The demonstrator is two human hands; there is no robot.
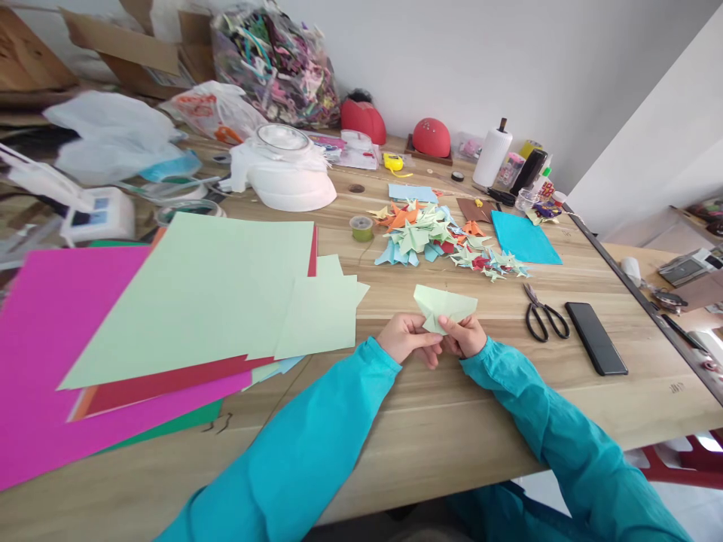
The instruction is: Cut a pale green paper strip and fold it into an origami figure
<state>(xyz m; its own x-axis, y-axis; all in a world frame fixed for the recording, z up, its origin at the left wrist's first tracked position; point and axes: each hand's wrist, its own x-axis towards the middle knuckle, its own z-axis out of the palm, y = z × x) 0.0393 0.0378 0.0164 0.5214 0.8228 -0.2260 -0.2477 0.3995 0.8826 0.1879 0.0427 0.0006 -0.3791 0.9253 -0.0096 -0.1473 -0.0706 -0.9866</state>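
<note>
A folded piece of pale green paper [444, 302] is held up between my two hands, above the wooden table. My left hand [407, 336] pinches its lower left side. With thumb on the front face, my right hand [466, 335] grips the lower right part. The fingers behind the paper are partly hidden. Just beyond lies a heap of folded paper stars [415, 235] in green, orange, blue and red. To the left, pale green paper sheets [208, 290] lie stacked over red and magenta ones, with smaller green squares [319, 316] at their right edge.
Black-handled scissors [545, 312] and a phone [596, 338] lie right of my hands. A turquoise sheet [526, 237] and a tape roll [361, 228] are near the heap. Bags, a white cap [291, 181] and a white bottle [492, 154] stand farther back.
</note>
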